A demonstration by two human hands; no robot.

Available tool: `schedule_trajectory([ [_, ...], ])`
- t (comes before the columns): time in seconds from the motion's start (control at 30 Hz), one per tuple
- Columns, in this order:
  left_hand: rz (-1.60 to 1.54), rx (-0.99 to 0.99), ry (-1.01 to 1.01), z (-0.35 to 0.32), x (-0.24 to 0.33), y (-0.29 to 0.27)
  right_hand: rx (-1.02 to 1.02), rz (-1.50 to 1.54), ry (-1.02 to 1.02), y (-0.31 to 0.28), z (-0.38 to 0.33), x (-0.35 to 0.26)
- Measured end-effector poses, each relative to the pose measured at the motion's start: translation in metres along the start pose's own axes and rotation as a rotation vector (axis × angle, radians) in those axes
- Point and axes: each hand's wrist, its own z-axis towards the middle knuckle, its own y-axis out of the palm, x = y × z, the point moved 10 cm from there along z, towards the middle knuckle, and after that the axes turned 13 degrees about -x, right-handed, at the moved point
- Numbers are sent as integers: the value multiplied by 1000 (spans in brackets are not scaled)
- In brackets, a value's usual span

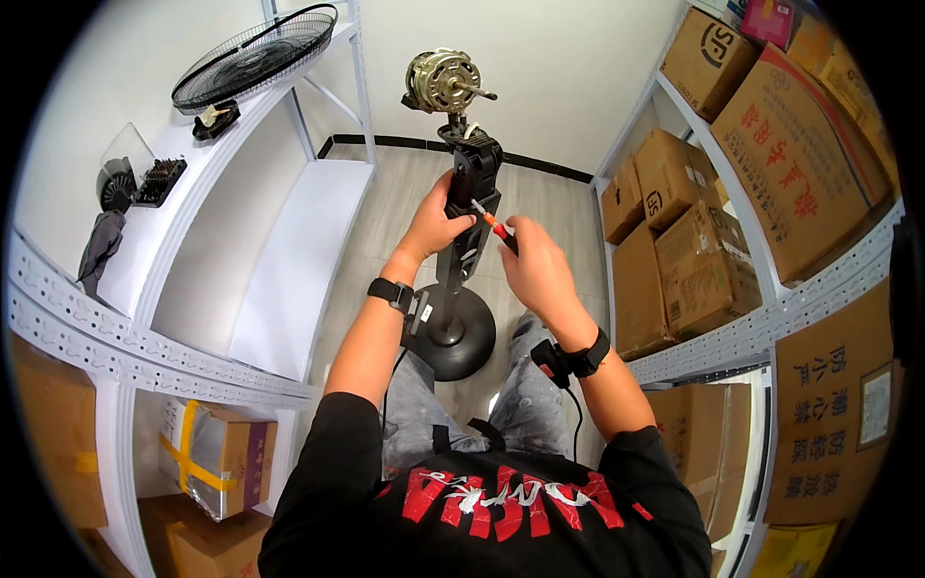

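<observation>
The left hand [436,223] wraps round the black plastic neck housing of the stripped pedestal fan [470,188], fingers closed tight on it, and that looks like a bracing hold: the fan stands on the floor between the person's knees, so the column would wobble without it. Up top sits the bare silver-and-copper fan motor [442,81], its shaft poking out to the right with no blade or guard on it. Down below, the round black base [461,332] rests flat on the pale floor.

The right hand [537,265] is curled shut round a small screwdriver with an orange handle [494,224], the tip angled in against the side of the housing just beside the left thumb. Held low and slanted like that, the tool meets the housing side-on; I can't make out the screw itself.

Both wrists carry black straps with small devices. Over on the white metal shelf [289,241] to the left, the round black wire fan guard [255,53] lies flat, parked well apart from the work. Brown cardboard boxes [674,222] fill the racks on the right.
</observation>
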Motion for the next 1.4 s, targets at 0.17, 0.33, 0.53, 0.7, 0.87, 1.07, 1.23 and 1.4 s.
schedule_trajectory([
  [0.17, -8, -18, -10, -6, 13, 5, 39, 0, 14, -14, -2, 5],
  [0.33, -47, 55, 51, -23, 19, 4, 26, -137, -3, -19, -9, -8],
  [0.53, 139, 119, -62, -36, 20, 2, -98, -187, 65, -8, -14, -17],
  [0.7, 267, 193, -72, -45, 30, -4, -54, -69, 2, -13, -13, -31],
  [0.87, 301, 156, -119, -40, 32, -11, -30, -92, -62, -17, -12, -29],
  [1.07, 354, 138, -125, -30, 21, -23, -9, -186, 27, 0, -12, -21],
  [1.23, 239, 222, -65, -36, 18, -20, 28, 72, -8, -10, -12, -30],
  [1.4, 158, 207, -58, -35, 18, -16, 13, -71, -9, -8, -12, -20],
])
